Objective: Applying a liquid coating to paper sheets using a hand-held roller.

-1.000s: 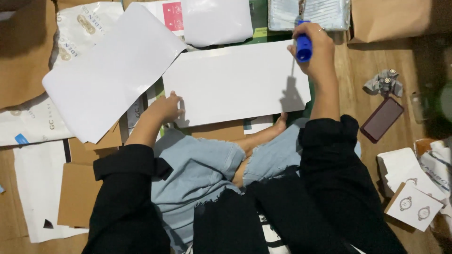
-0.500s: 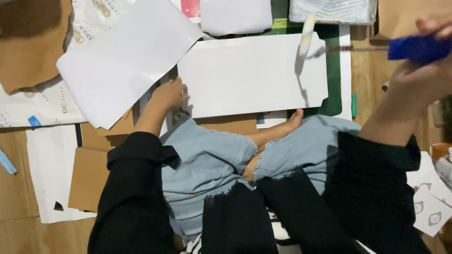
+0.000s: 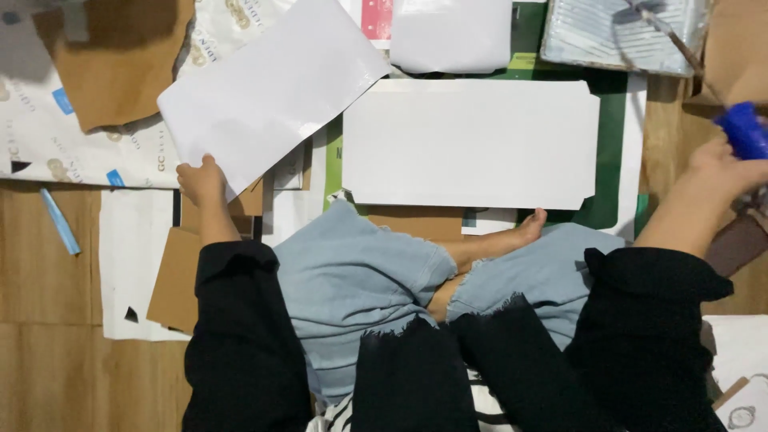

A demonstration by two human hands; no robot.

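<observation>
The left hand [image 3: 202,181] is pinched on the lower corner of a tilted white sheet [image 3: 272,88], whose long axis runs up to the right; the right hand [image 3: 720,172], far right, is closed round a blue tool [image 3: 744,128]. Between them a white card [image 3: 472,144] lies flat, nearer the left.

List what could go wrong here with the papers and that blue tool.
The left hand grips only the corner of the tilted white sheet, so it could crease or tear. The right hand holds the blue tool at the frame's edge, out of easy sight. The bare foot touches the white card and may smudge it.
</observation>
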